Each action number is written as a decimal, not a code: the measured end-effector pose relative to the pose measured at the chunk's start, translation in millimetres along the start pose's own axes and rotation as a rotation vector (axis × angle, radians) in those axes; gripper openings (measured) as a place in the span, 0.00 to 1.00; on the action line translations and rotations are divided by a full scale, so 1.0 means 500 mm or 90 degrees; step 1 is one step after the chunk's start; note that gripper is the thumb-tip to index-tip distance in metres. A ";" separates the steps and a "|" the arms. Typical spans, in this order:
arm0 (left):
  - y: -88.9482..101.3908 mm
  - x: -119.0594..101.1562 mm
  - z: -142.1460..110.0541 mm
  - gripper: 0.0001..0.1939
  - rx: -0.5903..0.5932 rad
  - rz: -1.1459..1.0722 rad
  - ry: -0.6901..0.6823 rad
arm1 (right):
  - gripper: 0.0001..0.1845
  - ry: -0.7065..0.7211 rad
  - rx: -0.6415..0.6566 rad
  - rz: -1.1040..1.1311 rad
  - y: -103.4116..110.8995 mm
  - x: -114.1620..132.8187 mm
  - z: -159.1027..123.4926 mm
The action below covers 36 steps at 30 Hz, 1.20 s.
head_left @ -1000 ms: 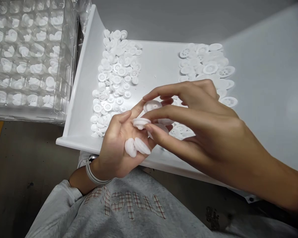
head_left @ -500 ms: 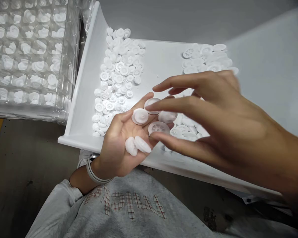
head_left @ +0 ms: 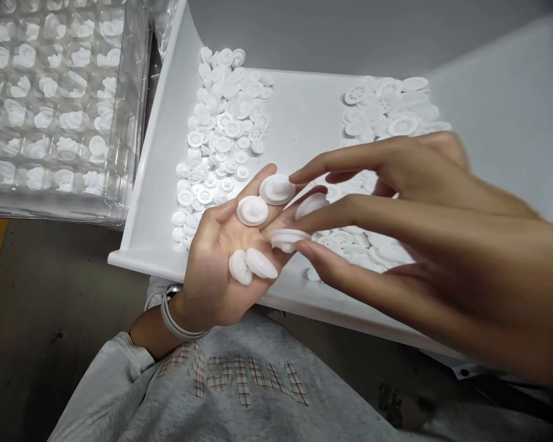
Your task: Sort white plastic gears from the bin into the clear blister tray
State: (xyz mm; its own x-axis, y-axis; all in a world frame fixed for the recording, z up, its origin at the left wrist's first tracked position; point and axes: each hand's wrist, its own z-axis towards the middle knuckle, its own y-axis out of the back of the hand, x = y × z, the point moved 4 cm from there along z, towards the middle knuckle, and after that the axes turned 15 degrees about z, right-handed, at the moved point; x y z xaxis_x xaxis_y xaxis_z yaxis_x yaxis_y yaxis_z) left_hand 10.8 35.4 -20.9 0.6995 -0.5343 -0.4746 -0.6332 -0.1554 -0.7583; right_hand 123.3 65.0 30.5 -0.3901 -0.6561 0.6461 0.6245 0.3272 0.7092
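Observation:
My left hand [head_left: 216, 264] lies palm up with fingers slightly curled, carrying several white plastic gears. Two small gears lean together on the palm, one of them a toothed gear [head_left: 240, 266]. Near the base of the fingers rest a round gear [head_left: 252, 210] and a wider gear [head_left: 277, 189]. Another gear [head_left: 311, 205] is partly hidden behind a finger of my right hand [head_left: 396, 221]. The right thumb and a finger pinch the edge of a tilted gear [head_left: 287, 239] just over the left palm. The right forefinger's tip is at the wider gear's edge.
Beneath my hands is a white tray [head_left: 304, 104] with raised walls. A heap of small gears [head_left: 230, 126] lies on its left side, larger gears [head_left: 403, 126] on its right. At the far left stands a clear compartment tray [head_left: 50, 199] with white parts in its pockets.
The gear at my right thumb has tipped from lying flat to nearly edge-on. My right hand has shifted slightly right, and the gears near the left fingers have turned.

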 end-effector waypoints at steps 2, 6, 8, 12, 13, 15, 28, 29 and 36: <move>-0.001 -0.001 -0.001 0.28 -0.017 0.008 -0.005 | 0.03 -0.025 -0.018 0.037 -0.009 -0.006 0.000; 0.002 -0.002 0.002 0.27 -0.011 0.006 -0.016 | 0.08 -0.076 -0.060 0.062 -0.020 -0.025 0.000; 0.004 -0.002 0.003 0.27 -0.012 0.001 -0.011 | 0.11 -0.075 -0.063 0.086 -0.018 -0.029 0.002; 0.003 -0.005 0.001 0.29 -0.010 -0.027 -0.016 | 0.21 -0.040 -0.019 0.106 -0.009 -0.026 0.010; 0.002 -0.006 0.000 0.28 -0.007 -0.028 -0.018 | 0.23 -0.031 -0.005 0.097 -0.007 -0.025 0.011; 0.001 -0.008 -0.002 0.27 -0.002 -0.025 -0.019 | 0.25 -0.034 0.017 0.083 -0.006 -0.027 0.011; -0.009 -0.008 -0.003 0.25 0.037 -0.044 -0.018 | 0.26 -0.026 0.004 0.054 -0.039 -0.047 0.000; -0.011 -0.009 -0.003 0.25 0.042 -0.052 -0.018 | 0.27 -0.036 0.008 0.038 -0.042 -0.046 -0.001; -0.006 -0.005 -0.001 0.25 0.060 -0.074 -0.016 | 0.33 -0.060 0.021 -0.017 -0.052 -0.047 -0.009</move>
State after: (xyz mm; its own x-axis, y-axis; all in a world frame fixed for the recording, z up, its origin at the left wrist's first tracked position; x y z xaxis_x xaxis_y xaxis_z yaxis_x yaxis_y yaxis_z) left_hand 10.9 36.7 -17.2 0.7752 -0.4965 -0.3906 -0.5141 -0.1364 -0.8468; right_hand 119.4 68.9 -4.4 -0.4694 -0.5983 0.6494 0.5906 0.3340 0.7346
